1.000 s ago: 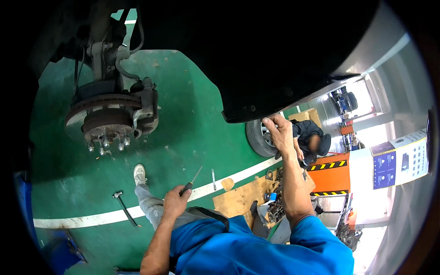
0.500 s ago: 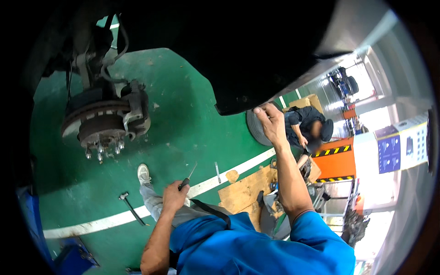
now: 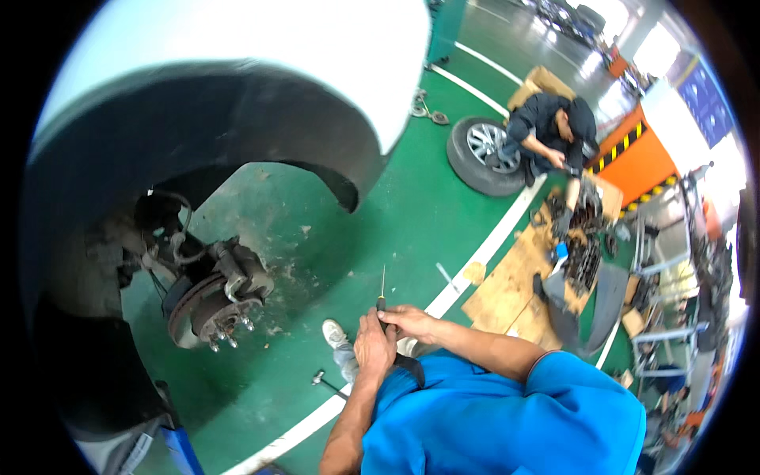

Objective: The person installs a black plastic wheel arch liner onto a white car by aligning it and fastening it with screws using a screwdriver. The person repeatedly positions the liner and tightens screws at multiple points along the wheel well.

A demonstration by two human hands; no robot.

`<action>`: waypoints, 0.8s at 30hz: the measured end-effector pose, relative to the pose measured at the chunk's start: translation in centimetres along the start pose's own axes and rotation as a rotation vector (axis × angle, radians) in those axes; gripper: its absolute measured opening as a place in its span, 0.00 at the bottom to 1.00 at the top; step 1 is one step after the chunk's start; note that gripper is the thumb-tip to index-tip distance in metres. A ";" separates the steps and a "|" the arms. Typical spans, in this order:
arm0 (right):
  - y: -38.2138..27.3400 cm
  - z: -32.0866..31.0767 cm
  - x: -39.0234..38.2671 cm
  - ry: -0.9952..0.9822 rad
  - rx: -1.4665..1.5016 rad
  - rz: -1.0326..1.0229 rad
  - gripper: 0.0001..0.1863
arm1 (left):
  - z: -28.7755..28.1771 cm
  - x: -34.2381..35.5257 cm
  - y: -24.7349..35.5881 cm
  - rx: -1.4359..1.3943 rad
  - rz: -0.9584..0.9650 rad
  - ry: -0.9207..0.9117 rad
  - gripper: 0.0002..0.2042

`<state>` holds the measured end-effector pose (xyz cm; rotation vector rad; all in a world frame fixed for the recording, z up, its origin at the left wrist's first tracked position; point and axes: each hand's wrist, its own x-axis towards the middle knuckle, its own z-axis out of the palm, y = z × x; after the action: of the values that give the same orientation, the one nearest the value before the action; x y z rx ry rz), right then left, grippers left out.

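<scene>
In front of my blue shirt, my left hand (image 3: 373,346) is closed round the black handle of a screwdriver (image 3: 381,304). Its thin shaft points away from me, over the green floor. My right hand (image 3: 408,322) pinches the same handle from the right side, and the two hands touch or nearly touch. Ahead and to the left, apart from both hands, hangs a car's bare wheel hub with a brake disc (image 3: 196,309) and a caliper (image 3: 236,273). Above it arches the dark wheel-well liner (image 3: 237,111) under a white fender (image 3: 332,39).
A hammer (image 3: 323,381) lies on the floor near my shoe (image 3: 334,332). At the right, a co-worker (image 3: 550,127) crouches by a removed wheel (image 3: 487,154), with greasy parts (image 3: 584,261) on cardboard (image 3: 507,305). Beyond them is an orange cabinet (image 3: 637,154); a metal rack (image 3: 669,317) stands at far right.
My right hand has left the edge of the liner and come down to the screwdriver handle in my left hand. The view has shifted, showing the white fender and more of the co-worker's area.
</scene>
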<state>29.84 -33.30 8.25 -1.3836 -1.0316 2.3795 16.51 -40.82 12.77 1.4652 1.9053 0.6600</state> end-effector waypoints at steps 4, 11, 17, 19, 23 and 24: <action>1.0 -1.9 -1.5 0.049 0.108 -0.027 0.25 | 0.2 -0.4 0.2 0.069 0.073 -0.138 0.28; 9.6 -11.2 0.4 0.236 0.317 0.025 0.22 | 3.3 -5.3 -5.8 -0.054 -0.096 -0.118 0.22; 22.9 -21.4 2.5 0.735 0.234 0.204 0.22 | 0.2 -19.6 -21.8 0.130 -0.264 -0.392 0.16; 29.5 -25.7 1.2 0.904 -0.054 0.276 0.23 | -1.4 -23.5 -27.7 0.402 0.053 -0.607 0.15; 29.4 -26.6 -3.9 0.799 -0.129 0.474 0.25 | -3.2 -27.8 -25.7 0.291 -0.413 -0.576 0.15; 28.7 -26.4 -5.2 0.800 -0.106 0.458 0.25 | -3.3 -27.8 -25.3 0.278 -0.450 -0.569 0.15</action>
<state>59.12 -44.64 -15.42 -2.5135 -0.6537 1.6842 2.51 -74.13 1.85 1.1484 1.8045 -0.2214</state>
